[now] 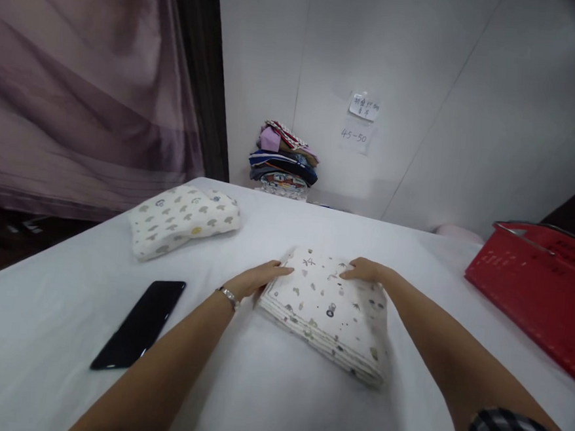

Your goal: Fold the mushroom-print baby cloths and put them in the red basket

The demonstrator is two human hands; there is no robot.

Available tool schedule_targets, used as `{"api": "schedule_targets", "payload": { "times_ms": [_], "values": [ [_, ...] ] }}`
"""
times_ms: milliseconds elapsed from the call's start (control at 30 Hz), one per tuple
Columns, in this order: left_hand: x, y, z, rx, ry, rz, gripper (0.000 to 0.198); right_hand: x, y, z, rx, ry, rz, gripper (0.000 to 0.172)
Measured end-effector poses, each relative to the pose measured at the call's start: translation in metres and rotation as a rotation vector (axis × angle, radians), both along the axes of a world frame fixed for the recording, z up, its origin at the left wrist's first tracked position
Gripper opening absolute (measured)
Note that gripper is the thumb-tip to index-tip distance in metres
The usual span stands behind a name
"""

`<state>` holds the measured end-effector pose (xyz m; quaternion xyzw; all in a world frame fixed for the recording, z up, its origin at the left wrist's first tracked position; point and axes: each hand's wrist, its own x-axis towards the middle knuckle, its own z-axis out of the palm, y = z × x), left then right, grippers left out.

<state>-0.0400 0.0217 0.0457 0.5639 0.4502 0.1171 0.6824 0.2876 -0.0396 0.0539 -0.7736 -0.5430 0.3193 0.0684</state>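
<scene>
A folded white cloth with small printed figures (pixel 330 310) lies on the white table (pixel 266 385) in front of me. My left hand (pixel 258 279) rests flat on the cloth's left far edge, fingers stretched out; a bracelet sits on that wrist. My right hand (pixel 365 271) lies on the cloth's far right corner with fingers curled down onto the fabric, pressing on it. Neither hand lifts the cloth.
A small patterned pillow (pixel 183 220) lies at the left back. A black phone (pixel 139 323) lies left of my arm. A red basket (pixel 538 285) stands at the right. Folded clothes (pixel 282 161) are stacked against the white wall. A purple curtain (pixel 80 83) hangs left.
</scene>
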Motion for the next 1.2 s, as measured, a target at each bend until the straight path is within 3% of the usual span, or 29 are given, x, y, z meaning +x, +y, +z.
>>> {"api": "schedule_targets", "payload": {
  "times_ms": [100,233,400,533,667,833,933,1100,1200],
  "values": [
    [-0.002,0.001,0.005,-0.141,-0.181,-0.065,0.066,0.012,-0.025,0.004,-0.132,0.107,-0.075,0.069],
    [0.003,-0.008,-0.002,-0.339,-0.474,0.061,0.077,0.026,-0.073,0.003,-0.315,0.493,-0.246,0.059],
    [0.012,-0.036,-0.015,-0.396,-0.503,0.136,0.065,0.035,-0.113,-0.002,-0.258,0.565,-0.300,0.053],
    [0.011,-0.059,-0.015,-0.335,-0.472,0.144,0.054,0.033,-0.121,-0.002,-0.119,0.515,-0.312,0.056],
    [0.014,-0.074,-0.012,-0.280,-0.456,0.250,0.044,0.026,-0.125,0.000,-0.053,0.626,-0.330,0.055],
    [0.037,-0.076,-0.004,-0.221,-0.492,0.407,0.027,0.020,-0.136,0.001,-0.060,0.675,-0.325,0.051],
    [0.053,-0.072,-0.002,-0.202,-0.525,0.435,0.030,0.022,-0.145,-0.002,-0.058,0.754,-0.277,0.051],
    [0.059,-0.079,-0.008,-0.252,-0.466,0.415,0.032,0.030,-0.156,-0.011,0.008,0.746,-0.290,0.054],
    [0.047,-0.087,-0.008,-0.220,-0.371,0.291,0.034,0.032,-0.158,-0.014,-0.002,0.791,-0.272,0.054]
  ]
}}
